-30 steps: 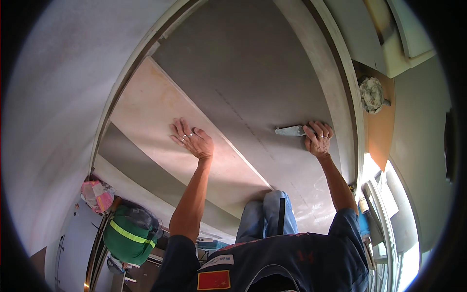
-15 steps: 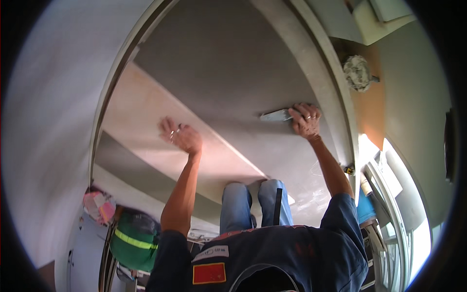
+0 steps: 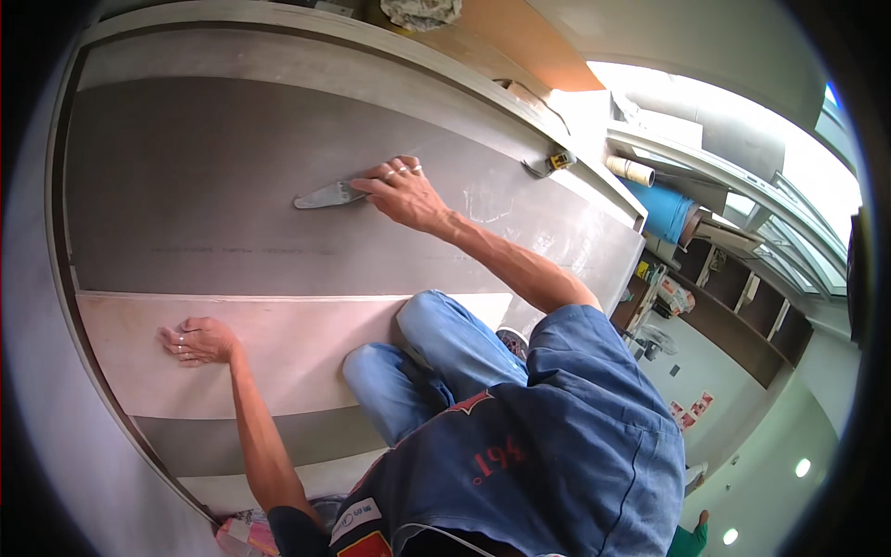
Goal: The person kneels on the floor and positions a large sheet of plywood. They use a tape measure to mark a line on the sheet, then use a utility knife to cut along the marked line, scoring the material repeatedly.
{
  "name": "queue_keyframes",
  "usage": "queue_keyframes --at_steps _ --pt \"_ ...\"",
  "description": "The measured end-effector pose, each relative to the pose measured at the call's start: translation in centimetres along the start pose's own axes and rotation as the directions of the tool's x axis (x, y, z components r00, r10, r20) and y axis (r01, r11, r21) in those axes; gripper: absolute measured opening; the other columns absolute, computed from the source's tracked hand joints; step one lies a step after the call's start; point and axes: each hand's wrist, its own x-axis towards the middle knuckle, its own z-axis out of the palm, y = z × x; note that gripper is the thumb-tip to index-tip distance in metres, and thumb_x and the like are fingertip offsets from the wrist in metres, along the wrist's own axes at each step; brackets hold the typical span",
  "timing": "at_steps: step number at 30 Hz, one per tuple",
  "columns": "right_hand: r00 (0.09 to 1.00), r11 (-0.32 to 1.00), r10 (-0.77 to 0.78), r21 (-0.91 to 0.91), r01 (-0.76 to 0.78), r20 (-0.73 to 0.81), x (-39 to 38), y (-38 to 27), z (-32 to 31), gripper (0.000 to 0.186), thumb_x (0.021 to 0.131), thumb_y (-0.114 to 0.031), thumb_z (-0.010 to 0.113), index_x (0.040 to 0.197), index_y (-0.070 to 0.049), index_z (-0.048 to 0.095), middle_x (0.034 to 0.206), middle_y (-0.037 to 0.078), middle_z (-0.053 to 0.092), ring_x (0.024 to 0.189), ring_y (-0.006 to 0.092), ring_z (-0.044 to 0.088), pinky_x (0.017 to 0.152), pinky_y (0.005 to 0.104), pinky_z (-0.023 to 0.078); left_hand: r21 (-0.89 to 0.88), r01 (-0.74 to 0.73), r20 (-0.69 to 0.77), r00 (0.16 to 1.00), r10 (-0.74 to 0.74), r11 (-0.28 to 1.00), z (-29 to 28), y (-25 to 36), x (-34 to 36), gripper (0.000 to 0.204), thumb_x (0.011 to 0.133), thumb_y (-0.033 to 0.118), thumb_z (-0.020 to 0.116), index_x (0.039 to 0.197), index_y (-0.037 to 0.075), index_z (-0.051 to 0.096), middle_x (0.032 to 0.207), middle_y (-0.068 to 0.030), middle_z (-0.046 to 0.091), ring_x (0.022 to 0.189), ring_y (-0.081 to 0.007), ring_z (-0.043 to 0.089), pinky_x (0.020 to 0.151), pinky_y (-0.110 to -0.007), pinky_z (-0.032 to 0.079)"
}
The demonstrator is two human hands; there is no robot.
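Note:
My right hand (image 3: 404, 197) is closed round the handle end of a putty knife (image 3: 327, 195), whose tapered metal blade points left, over a dark grey panel (image 3: 186, 148). Whether the blade touches the panel I cannot tell. Lower left, my left hand (image 3: 199, 341) rests on a pale pinkish board strip (image 3: 288, 330) with its fingers stretched out and nothing visible in them. The strip runs alongside the grey panel, and my knees in blue jeans are over its right part.
A raised rim (image 3: 306, 30) borders the panel. On it, at the right, lies a yellow-black tape measure (image 3: 561, 161). Beyond are a cream roll (image 3: 629, 170), a blue cylinder (image 3: 661, 210) and shelving (image 3: 733, 292). A green-sleeved person (image 3: 689, 538) shows at the lower right.
The whole view has swung round, so the panel now lies lengthwise across it. My right hand keeps hold of the putty knife; my left hand stays over the pale strip.

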Motion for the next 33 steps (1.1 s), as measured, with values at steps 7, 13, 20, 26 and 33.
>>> queue_keyframes --at_steps 7,13,20,26,33 --pt "0.182 0.517 0.651 0.255 -0.817 -0.737 -21.6 21.1 -4.7 0.067 0.076 -0.031 0.082 0.124 0.002 0.051 0.123 0.022 0.053 0.112 0.0359 0.053 0.098 0.0456 0.042 0.04 0.017 -0.016 1.0 -0.016 0.999 3.8 -3.8 0.1 0.045 0.095 0.029 0.04 0.135 0.01 0.05 0.147 -0.0074 0.042 0.14 -0.0258 0.036 0.11 -0.059 0.024" --pt "0.337 0.077 0.919 0.743 -0.665 0.206 -28.8 31.8 -7.9 0.056 0.085 -0.052 0.067 0.126 -0.013 0.066 0.137 0.008 0.059 0.136 0.0294 0.045 0.106 0.0643 0.029 0.229 -0.496 0.327 0.849 0.414 0.837 5.0 -8.6 2.6 0.045 0.093 0.03 0.058 0.127 0.001 0.056 0.146 -0.0142 0.042 0.134 -0.0343 0.04 0.115 -0.045 0.027" --pt "0.529 0.506 0.807 0.767 -0.395 -0.261 -25.3 25.8 -6.8 0.054 0.079 -0.028 0.081 0.117 0.0 0.055 0.09 0.006 0.059 0.074 0.0163 0.055 0.062 0.0323 0.047 -0.687 0.033 0.397 0.854 0.336 0.726 -13.1 -3.6 -14.1 0.038 0.091 0.017 0.061 0.125 0.0 0.057 0.119 -0.0191 0.063 0.114 -0.0335 0.06 0.099 -0.04 0.047" --pt "0.97 0.461 0.034 0.857 -0.229 0.241 -26.3 2.6 -11.3 0.073 0.075 -0.009 0.079 0.139 -0.006 0.046 0.123 0.013 0.057 0.106 0.0218 0.061 0.088 0.0354 0.052 -0.756 0.478 0.647 0.442 0.622 0.447 -27.6 6.2 -27.4 0.045 0.099 0.03 0.059 0.135 0.005 0.052 0.129 -0.0119 0.059 0.119 -0.0228 0.057 0.099 -0.035 0.047" --pt "0.969 0.588 -0.238 0.784 0.198 -0.066 -29.4 -10.6 -13.9 0.067 0.075 -0.005 0.079 0.135 -0.004 0.05 0.129 0.016 0.053 0.107 0.03 0.063 0.09 0.04 0.054 -0.757 0.595 0.58 0.425 0.695 0.268 -34.8 10.1 -31.0 0.049 0.097 0.033 0.061 0.133 0.001 0.052 0.123 -0.0126 0.059 0.12 -0.021 0.055 0.101 -0.035 0.044"
